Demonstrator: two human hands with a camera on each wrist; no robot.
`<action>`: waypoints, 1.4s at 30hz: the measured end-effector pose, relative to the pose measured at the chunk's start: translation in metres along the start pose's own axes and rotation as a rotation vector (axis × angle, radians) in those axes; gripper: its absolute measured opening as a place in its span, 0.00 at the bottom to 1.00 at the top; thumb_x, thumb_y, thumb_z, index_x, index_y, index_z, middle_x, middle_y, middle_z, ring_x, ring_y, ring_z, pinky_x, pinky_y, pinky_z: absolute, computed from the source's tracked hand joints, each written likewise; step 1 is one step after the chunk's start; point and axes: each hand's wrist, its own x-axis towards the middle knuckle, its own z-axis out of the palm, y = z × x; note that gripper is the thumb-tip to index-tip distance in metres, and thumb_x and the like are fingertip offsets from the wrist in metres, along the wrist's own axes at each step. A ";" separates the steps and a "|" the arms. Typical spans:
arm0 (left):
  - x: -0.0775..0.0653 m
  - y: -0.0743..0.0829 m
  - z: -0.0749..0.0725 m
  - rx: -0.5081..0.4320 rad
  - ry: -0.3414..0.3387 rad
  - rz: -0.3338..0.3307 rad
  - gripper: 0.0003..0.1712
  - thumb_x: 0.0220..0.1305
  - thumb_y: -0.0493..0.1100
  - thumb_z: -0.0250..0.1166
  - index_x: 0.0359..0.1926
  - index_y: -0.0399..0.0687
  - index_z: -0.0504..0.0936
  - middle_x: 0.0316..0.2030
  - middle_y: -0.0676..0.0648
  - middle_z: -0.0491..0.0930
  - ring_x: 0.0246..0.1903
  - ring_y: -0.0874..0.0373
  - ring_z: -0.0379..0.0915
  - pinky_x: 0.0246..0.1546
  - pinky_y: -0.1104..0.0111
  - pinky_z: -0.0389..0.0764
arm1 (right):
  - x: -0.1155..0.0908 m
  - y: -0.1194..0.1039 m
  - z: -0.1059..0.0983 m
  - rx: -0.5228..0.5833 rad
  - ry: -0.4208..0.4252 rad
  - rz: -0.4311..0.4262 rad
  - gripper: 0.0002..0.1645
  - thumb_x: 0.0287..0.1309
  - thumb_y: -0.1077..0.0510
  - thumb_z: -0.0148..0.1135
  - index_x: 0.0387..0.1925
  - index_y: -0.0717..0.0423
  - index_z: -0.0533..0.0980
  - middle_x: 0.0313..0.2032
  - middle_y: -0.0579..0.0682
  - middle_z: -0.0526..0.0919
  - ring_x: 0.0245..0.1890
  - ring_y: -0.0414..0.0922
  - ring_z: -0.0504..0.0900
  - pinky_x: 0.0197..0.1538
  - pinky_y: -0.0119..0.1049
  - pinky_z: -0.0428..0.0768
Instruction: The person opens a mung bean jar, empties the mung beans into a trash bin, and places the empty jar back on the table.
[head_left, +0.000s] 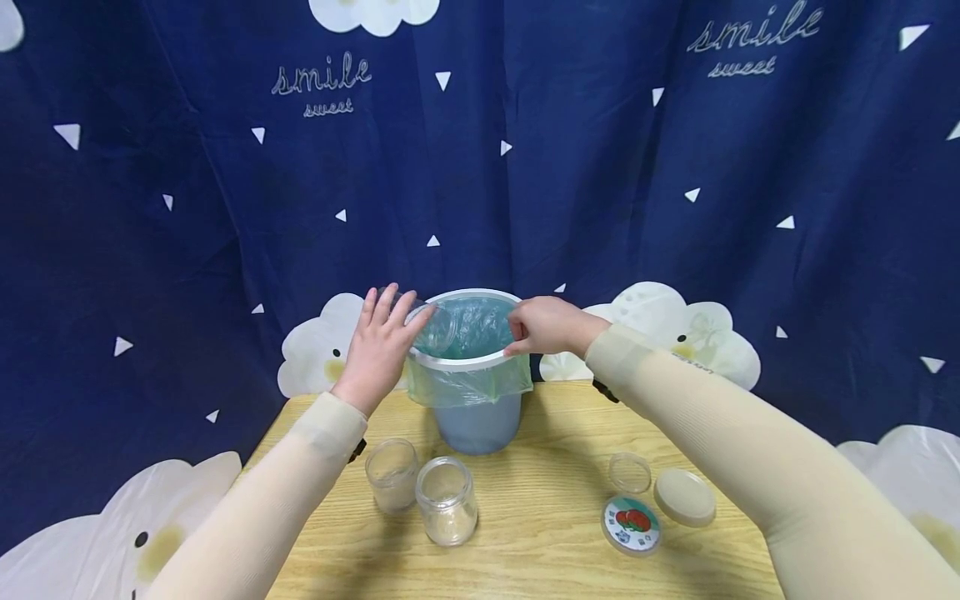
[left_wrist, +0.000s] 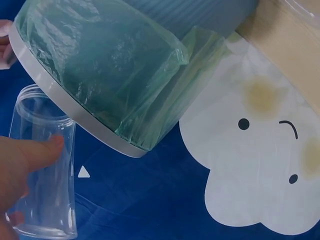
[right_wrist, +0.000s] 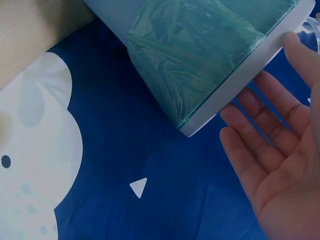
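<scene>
My left hand (head_left: 377, 348) grips a clear plastic jar (left_wrist: 56, 185) with the thumb along its side. The jar leans, with its open mouth at the left part of the bin's rim. A blue trash bin (head_left: 478, 425) stands upright on the table, with a green plastic bag (left_wrist: 110, 65) lining it and folded over the outside. At the bin's right side, my right hand (head_left: 551, 325) holds the white rim (right_wrist: 245, 75), thumb at the edge and fingers bent against the other side. In the head view my left hand covers part of the jar.
Two more clear jars, one left (head_left: 392, 475) and one right (head_left: 447, 504), stand lidless in front of the bin. On the right of the wooden table (head_left: 540, 517) lie a clear disc (head_left: 630, 473), a pale lid (head_left: 686, 497) and a tomato-printed lid (head_left: 632, 525). A blue curtain (head_left: 480, 167) hangs behind.
</scene>
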 end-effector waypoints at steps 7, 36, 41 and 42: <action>-0.002 0.002 0.000 -0.096 0.036 -0.119 0.41 0.46 0.42 0.77 0.63 0.52 0.72 0.57 0.38 0.70 0.62 0.40 0.59 0.69 0.46 0.54 | -0.001 -0.002 -0.001 -0.008 0.001 -0.005 0.20 0.51 0.39 0.69 0.22 0.48 0.75 0.25 0.43 0.76 0.26 0.41 0.73 0.34 0.35 0.73; -0.015 0.023 -0.013 -0.336 0.257 -0.398 0.44 0.49 0.62 0.73 0.63 0.46 0.72 0.49 0.42 0.79 0.42 0.42 0.68 0.48 0.52 0.69 | -0.040 0.000 -0.002 0.084 0.222 -0.047 0.11 0.60 0.44 0.64 0.35 0.46 0.80 0.38 0.46 0.79 0.33 0.40 0.76 0.41 0.37 0.77; -0.020 0.030 -0.016 -0.412 0.306 -0.433 0.44 0.48 0.61 0.74 0.61 0.44 0.72 0.50 0.41 0.80 0.45 0.42 0.70 0.50 0.53 0.70 | -0.053 0.002 -0.004 0.121 0.278 -0.034 0.10 0.59 0.45 0.64 0.34 0.45 0.79 0.38 0.42 0.77 0.32 0.39 0.76 0.39 0.36 0.77; -0.021 0.032 -0.018 -0.439 0.311 -0.444 0.44 0.48 0.60 0.74 0.61 0.43 0.71 0.50 0.41 0.79 0.46 0.42 0.70 0.51 0.54 0.70 | -0.056 0.003 -0.004 0.123 0.289 -0.033 0.10 0.59 0.45 0.64 0.34 0.44 0.79 0.38 0.41 0.77 0.32 0.39 0.76 0.39 0.36 0.77</action>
